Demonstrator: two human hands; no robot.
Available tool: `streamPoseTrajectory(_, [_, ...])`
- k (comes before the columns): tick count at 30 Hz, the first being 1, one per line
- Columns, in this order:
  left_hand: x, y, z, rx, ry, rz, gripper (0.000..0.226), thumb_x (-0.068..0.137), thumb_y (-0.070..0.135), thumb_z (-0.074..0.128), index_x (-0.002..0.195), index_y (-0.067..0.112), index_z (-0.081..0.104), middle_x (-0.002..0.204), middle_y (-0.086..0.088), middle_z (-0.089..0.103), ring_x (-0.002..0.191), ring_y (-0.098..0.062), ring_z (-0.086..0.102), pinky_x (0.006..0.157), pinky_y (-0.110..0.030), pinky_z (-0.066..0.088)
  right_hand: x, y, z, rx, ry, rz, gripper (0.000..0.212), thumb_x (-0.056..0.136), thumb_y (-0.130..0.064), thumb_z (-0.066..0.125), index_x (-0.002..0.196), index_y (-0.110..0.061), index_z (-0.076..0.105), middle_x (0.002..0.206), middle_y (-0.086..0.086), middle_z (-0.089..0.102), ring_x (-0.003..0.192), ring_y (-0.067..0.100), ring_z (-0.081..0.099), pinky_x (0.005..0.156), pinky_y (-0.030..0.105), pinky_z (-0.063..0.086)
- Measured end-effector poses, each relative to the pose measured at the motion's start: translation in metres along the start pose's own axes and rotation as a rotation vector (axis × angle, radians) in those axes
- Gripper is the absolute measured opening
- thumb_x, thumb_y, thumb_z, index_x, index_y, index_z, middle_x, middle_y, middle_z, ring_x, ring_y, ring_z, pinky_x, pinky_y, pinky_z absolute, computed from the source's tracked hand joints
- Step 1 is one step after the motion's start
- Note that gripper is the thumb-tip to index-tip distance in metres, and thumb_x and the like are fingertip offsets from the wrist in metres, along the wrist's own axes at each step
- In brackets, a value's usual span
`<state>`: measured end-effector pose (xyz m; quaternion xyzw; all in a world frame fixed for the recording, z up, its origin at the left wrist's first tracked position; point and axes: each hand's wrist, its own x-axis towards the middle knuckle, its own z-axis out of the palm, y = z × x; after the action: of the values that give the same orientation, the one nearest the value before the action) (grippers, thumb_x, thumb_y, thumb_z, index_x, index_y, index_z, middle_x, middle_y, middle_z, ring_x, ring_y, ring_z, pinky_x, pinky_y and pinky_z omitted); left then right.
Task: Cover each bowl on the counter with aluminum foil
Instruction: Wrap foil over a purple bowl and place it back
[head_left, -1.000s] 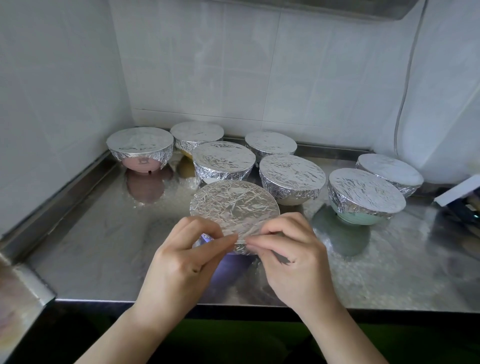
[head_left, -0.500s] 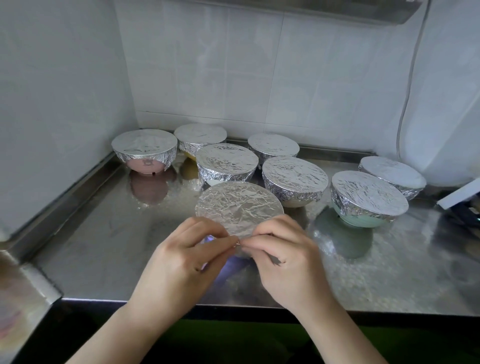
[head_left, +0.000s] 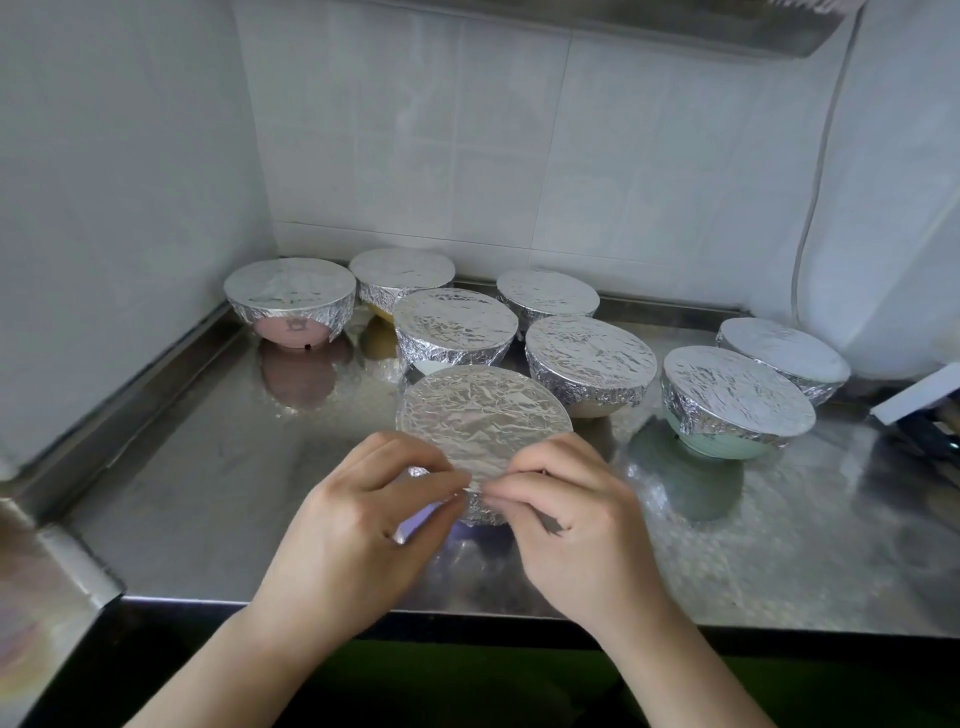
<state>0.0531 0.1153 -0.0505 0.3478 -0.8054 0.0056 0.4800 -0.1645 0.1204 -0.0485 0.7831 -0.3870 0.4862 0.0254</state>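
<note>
Head view shows you near the end: seven bowls behind the near bowl (head_left: 483, 431) already wear tight foil caps, among them the pink bowl (head_left: 291, 332) far to its left and the green bowl (head_left: 727, 441) to its right. The near bowl sits at the front of the tabletop (head_left: 208, 493), its foil (head_left: 483, 415) already flat across the top, so only the front skirt seems left to tuck. Your left hand (head_left: 358, 525) and right hand (head_left: 571, 519) meet at the bowl's front rim, and the fingers (head_left: 431, 483) of both pinch a fold of foil there. The foil is thin, crinkled and bright, and it likely holds whatever crease you press in. The bowls are round and taper to small feet. The steel tabletop is glossy and mirrors the bowls around the near bowl.
</note>
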Motion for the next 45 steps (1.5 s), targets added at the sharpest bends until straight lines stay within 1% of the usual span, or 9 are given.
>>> streamPoseTrajectory(4, [0.000, 0.000, 0.007, 0.028, 0.039, 0.015, 0.011, 0.095, 0.021, 0.076, 0.100, 0.014, 0.082, 0.100, 0.002, 0.070, 0.093, -0.020, 0.066, 0.077, -0.035, 0.054, 0.000, -0.004, 0.003, -0.023, -0.010, -0.015, 0.009, 0.089, 0.001, 0.083, 0.090, -0.008, 0.082, 0.086, -0.003, 0.066, 0.084, 0.020, 0.060, 0.074, 0.035, 0.050])
streamPoseTrajectory(9, [0.000, -0.005, 0.006, 0.041, 0.048, 0.040, 0.007, 0.094, 0.015, 0.076, 0.096, 0.013, 0.082, 0.098, 0.002, 0.070, 0.090, -0.021, 0.065, 0.074, -0.036, 0.054, -0.003, 0.001, -0.006, -0.034, -0.007, -0.003, 0.008, 0.089, 0.000, 0.083, 0.088, -0.007, 0.080, 0.088, -0.002, 0.066, 0.085, 0.023, 0.061, 0.074, 0.036, 0.051])
streamPoseTrajectory(15, [0.001, -0.012, -0.010, 0.041, 0.038, 0.023, 0.006, 0.089, 0.011, 0.077, 0.091, 0.012, 0.083, 0.097, 0.003, 0.071, 0.090, -0.019, 0.067, 0.078, -0.032, 0.053, -0.001, -0.002, -0.004, -0.029, -0.017, -0.033, 0.010, 0.088, 0.001, 0.083, 0.086, -0.009, 0.081, 0.087, -0.003, 0.068, 0.084, 0.022, 0.061, 0.074, 0.037, 0.050])
streamPoseTrajectory(19, [0.003, -0.021, -0.023, 0.047, 0.024, 0.023, 0.005, 0.088, 0.013, 0.079, 0.091, 0.013, 0.083, 0.097, 0.005, 0.071, 0.091, -0.016, 0.067, 0.081, -0.030, 0.053, -0.001, -0.004, -0.003, -0.023, -0.024, -0.034, 0.007, 0.089, -0.002, 0.084, 0.086, -0.009, 0.081, 0.087, -0.004, 0.067, 0.084, 0.021, 0.061, 0.075, 0.037, 0.050])
streamPoseTrajectory(24, [0.003, -0.008, -0.013, -0.006, -0.046, 0.065, 0.009, 0.093, 0.019, 0.078, 0.099, 0.013, 0.082, 0.103, 0.004, 0.070, 0.094, -0.017, 0.065, 0.082, -0.031, 0.053, 0.002, -0.012, 0.008, -0.038, -0.018, -0.046, 0.007, 0.092, -0.002, 0.081, 0.088, -0.008, 0.080, 0.085, -0.002, 0.065, 0.083, 0.023, 0.059, 0.073, 0.038, 0.049])
streamPoseTrajectory(30, [-0.001, -0.010, -0.003, 0.006, 0.013, 0.052, 0.010, 0.097, 0.016, 0.073, 0.098, 0.012, 0.082, 0.100, 0.003, 0.069, 0.091, -0.021, 0.065, 0.077, -0.036, 0.053, -0.002, -0.008, 0.001, -0.062, -0.030, -0.039, 0.009, 0.090, 0.000, 0.082, 0.086, -0.008, 0.079, 0.086, -0.002, 0.065, 0.083, 0.024, 0.060, 0.074, 0.039, 0.049])
streamPoseTrajectory(36, [-0.001, -0.016, -0.009, 0.010, 0.024, 0.025, 0.010, 0.094, 0.013, 0.074, 0.097, 0.012, 0.083, 0.100, 0.003, 0.070, 0.092, -0.021, 0.067, 0.079, -0.034, 0.054, -0.003, -0.002, -0.008, -0.077, -0.030, -0.035, 0.010, 0.089, 0.000, 0.083, 0.085, -0.007, 0.078, 0.088, -0.003, 0.066, 0.085, 0.022, 0.060, 0.075, 0.040, 0.051])
streamPoseTrajectory(40, [0.000, -0.015, -0.012, 0.025, 0.024, 0.009, 0.010, 0.091, 0.008, 0.078, 0.098, 0.013, 0.082, 0.102, 0.004, 0.070, 0.093, -0.021, 0.067, 0.079, -0.035, 0.054, -0.002, -0.004, -0.005, -0.077, -0.013, -0.034, 0.009, 0.090, 0.000, 0.082, 0.084, -0.006, 0.078, 0.087, -0.003, 0.066, 0.084, 0.023, 0.060, 0.075, 0.037, 0.051])
streamPoseTrajectory(45, [-0.001, -0.002, -0.003, -0.015, 0.001, 0.038, 0.009, 0.095, 0.018, 0.076, 0.100, 0.013, 0.081, 0.102, 0.004, 0.068, 0.092, -0.021, 0.065, 0.077, -0.035, 0.053, 0.001, -0.013, 0.006, -0.076, -0.024, -0.058, 0.009, 0.091, 0.001, 0.080, 0.086, -0.006, 0.078, 0.087, -0.002, 0.065, 0.084, 0.022, 0.059, 0.075, 0.036, 0.049])
